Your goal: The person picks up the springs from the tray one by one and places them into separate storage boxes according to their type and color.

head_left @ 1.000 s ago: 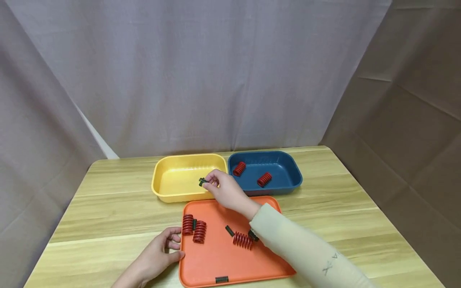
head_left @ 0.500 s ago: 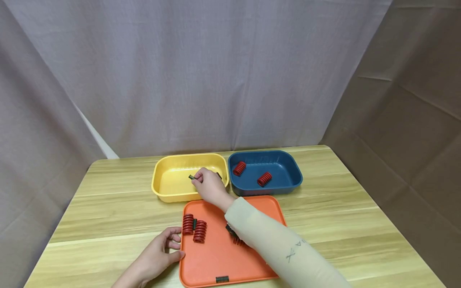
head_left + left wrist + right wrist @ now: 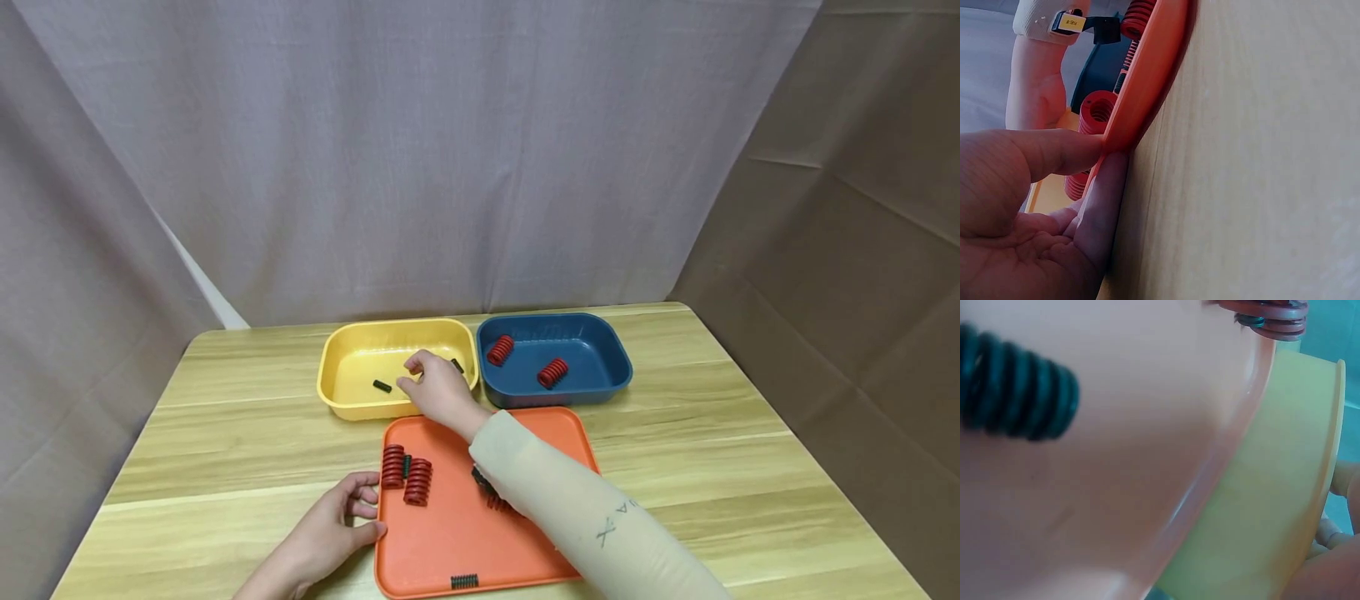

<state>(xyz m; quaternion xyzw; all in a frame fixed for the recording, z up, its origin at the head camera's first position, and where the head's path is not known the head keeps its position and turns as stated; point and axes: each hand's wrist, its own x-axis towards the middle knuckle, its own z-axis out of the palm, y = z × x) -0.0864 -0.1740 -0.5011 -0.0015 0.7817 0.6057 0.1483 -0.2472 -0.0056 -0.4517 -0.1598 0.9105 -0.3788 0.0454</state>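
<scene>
From my end, head view first. Table (image 3: 225,417): wood-grained top, pale yellow-green streaks. Curtain (image 3: 375,150) behind: grey-mauve cloth hanging in soft folds. Two deep, smooth, round-cornered bins stand side by side, yellow bin (image 3: 356,409) and blue bin (image 3: 585,396), both with a slight shine. In front lies the orange tray (image 3: 450,542), flat, low-rimmed, corners rounded.

Springs come in two builds. Stout: red, thick-coiled. Two red springs (image 3: 552,372) lie in the blue bin, apart; another red pair (image 3: 417,482) sits at the tray's left side, a slim green spring (image 3: 407,467) between them. A black spring (image 3: 464,581) lies along the tray's near edge. More coils, red and dark, poke out from under the cream sleeve (image 3: 592,508). The right wrist view gives me one teal-dark spring (image 3: 1019,384) close up: ridged, round-ended, blurred.

Small dark spring (image 3: 382,386): slim, nearly black, on its side on the yellow bin's floor; coils too small to count. A second dark spring (image 3: 457,366) shows beyond the knuckles, same bin.

Right hand (image 3: 438,387) is over the yellow bin, near the small dark spring; thumb and forefinger curved and parted, nothing visible between the tips. Remaining fingers: I cannot tell. Left hand (image 3: 330,521) pinches the tray's rim, thumb inside, forefinger outside.
</scene>
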